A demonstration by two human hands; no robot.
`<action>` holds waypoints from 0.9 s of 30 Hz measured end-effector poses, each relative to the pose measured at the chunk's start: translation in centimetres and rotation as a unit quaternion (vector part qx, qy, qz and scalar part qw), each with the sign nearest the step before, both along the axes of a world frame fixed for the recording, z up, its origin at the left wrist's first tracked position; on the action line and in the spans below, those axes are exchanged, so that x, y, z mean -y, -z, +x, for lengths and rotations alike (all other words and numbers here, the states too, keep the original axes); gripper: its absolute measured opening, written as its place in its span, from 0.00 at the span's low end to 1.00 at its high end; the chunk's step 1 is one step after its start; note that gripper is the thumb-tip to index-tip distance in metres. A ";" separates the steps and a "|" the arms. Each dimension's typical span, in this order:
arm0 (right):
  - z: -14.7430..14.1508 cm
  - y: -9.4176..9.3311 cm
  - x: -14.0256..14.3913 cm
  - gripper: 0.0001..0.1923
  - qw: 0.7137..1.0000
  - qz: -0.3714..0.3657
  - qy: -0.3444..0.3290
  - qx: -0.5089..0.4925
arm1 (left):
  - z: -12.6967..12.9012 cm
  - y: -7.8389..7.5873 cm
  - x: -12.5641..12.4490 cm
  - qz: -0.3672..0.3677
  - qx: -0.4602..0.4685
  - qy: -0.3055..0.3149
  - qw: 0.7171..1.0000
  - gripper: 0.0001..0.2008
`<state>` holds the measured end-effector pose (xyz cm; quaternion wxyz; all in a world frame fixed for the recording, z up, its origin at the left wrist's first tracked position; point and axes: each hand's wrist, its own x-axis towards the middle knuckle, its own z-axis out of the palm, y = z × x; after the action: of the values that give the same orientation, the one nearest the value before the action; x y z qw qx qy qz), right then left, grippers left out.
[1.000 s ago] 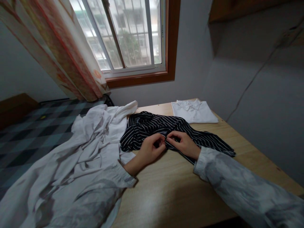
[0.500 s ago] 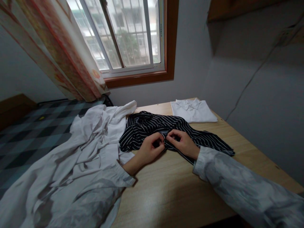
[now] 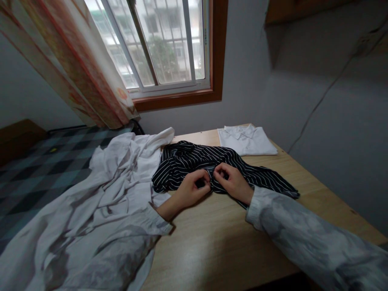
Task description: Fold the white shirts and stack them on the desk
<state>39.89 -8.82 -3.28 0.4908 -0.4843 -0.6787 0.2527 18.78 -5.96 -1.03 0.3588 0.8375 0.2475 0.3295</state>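
Observation:
A black shirt with white stripes (image 3: pixel 182 165) lies rumpled across the wooden table (image 3: pixel 194 234). At its near edge, my left hand (image 3: pixel 194 186) pinches the cloth between thumb and forefinger. My right hand (image 3: pixel 233 182) grips the same shirt a few centimetres to the right, also in a pinch. Between the fingertips, the exact fold or button cannot be made out. Loose white garments (image 3: pixel 121 182) are heaped on the left, partly beneath my left forearm and touching the striped shirt.
A neatly folded white shirt (image 3: pixel 247 140) rests at the table's far right corner. To the left is a bed with a checked cover (image 3: pixel 27 178). Behind the table stand a wall and a window (image 3: pixel 163 48) with a patterned curtain (image 3: pixel 91 68). A cable (image 3: pixel 318 105) hangs along the right wall.
Both hands keep their pinch on the striped shirt. The right fingertips have shifted very slightly; the clothes around stay where they were.

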 end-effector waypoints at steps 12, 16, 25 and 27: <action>3.2 -0.9 -1.3 0.19 0.994 0.005 0.097 -0.042 | -0.1 0.6 -0.7 -0.040 0.067 -0.131 0.988 0.05; 5.2 -1.1 -2.3 0.22 0.985 -0.016 0.135 -0.109 | -0.3 0.9 -1.2 -0.066 0.098 -0.213 0.970 0.06; 2.6 -2.7 1.4 0.15 0.975 0.127 0.008 0.185 | -0.2 0.8 -1.3 -0.124 0.097 -0.265 0.951 0.06; 2.4 -2.7 1.6 0.14 0.959 0.125 0.005 0.255 | -0.2 0.7 -1.3 -0.126 0.103 -0.270 0.949 0.06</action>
<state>42.29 -10.40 -0.62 0.3596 -0.4704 -0.8052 0.0315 18.62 -4.69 -1.78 0.3828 0.6487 0.4657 0.4645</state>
